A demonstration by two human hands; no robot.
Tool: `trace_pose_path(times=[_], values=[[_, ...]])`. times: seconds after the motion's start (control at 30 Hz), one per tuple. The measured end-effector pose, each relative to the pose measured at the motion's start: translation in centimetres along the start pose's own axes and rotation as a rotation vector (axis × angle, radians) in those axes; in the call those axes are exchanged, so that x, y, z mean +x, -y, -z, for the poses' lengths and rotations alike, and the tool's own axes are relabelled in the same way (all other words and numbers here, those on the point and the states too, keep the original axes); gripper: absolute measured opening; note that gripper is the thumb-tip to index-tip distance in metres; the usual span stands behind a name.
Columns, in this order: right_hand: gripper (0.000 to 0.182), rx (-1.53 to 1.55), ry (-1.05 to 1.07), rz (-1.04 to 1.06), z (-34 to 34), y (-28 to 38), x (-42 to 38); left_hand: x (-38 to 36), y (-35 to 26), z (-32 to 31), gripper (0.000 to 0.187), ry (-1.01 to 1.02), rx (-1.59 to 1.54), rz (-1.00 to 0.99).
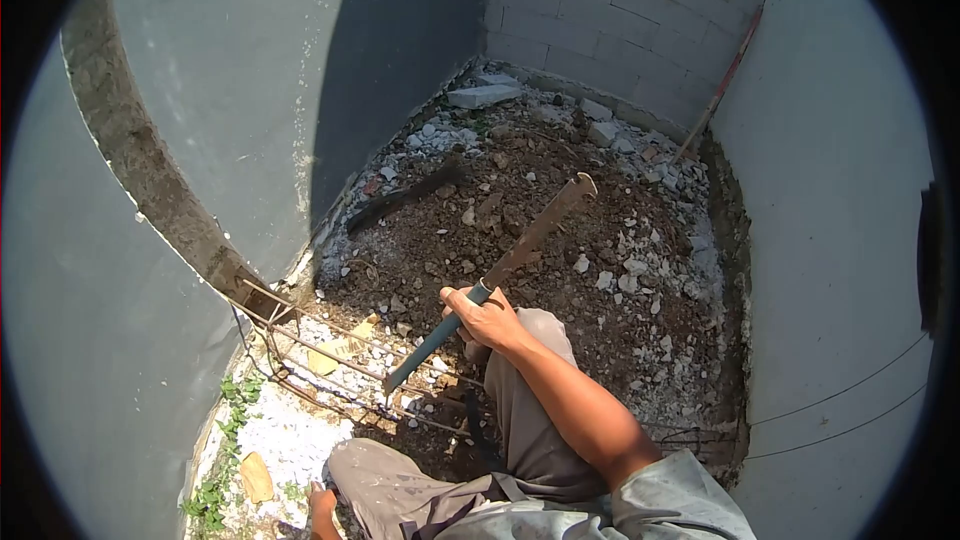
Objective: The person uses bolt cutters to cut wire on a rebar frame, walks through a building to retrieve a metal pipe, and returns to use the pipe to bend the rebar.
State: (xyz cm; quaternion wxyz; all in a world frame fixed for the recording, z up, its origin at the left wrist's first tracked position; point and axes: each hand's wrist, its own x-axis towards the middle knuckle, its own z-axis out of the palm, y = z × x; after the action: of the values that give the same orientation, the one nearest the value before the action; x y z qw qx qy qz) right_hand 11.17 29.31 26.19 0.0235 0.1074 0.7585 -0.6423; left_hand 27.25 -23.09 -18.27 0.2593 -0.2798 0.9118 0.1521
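My right hand [483,318] is wrapped around the green handle of a machete [530,246]. Its rusty blade slants up and to the right, ending in a small hooked tip over the soil, while the handle's butt points down toward the rebar [375,370]. The fist is just above my right knee. At the lower edge, beside my left knee, only part of my left hand [322,508] shows; its fingers are mostly hidden.
A mound of brown soil and rubble [480,210] fills the corner between a grey wall [230,60], a block wall [610,20] and a white wall [830,190]. A dark strip [405,198] lies on the soil. A reddish pole [722,85] leans at the right.
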Motion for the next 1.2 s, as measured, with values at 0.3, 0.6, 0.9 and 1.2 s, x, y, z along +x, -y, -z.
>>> trace_pose_path(times=[0.3,0.6,0.9,1.2], values=[[0.051,-0.081,0.069,-0.040,0.5,0.0,1.4,-10.7,-17.2,13.7,0.033,-0.271,-0.988,-0.316],[0.054,-0.063,0.109,0.098,-1.6,0.4,2.9,-26.7,-35.2,13.8,0.046,0.206,-1.056,-1.001],[0.044,-0.176,0.290,-0.057,-8.5,1.3,3.6,-26.9,-35.0,15.3,0.041,0.116,-0.968,-1.206],[0.049,-1.370,0.384,0.266,-10.8,7.0,13.3,-16.9,-16.1,11.5,0.052,-0.193,-0.312,-0.316]])
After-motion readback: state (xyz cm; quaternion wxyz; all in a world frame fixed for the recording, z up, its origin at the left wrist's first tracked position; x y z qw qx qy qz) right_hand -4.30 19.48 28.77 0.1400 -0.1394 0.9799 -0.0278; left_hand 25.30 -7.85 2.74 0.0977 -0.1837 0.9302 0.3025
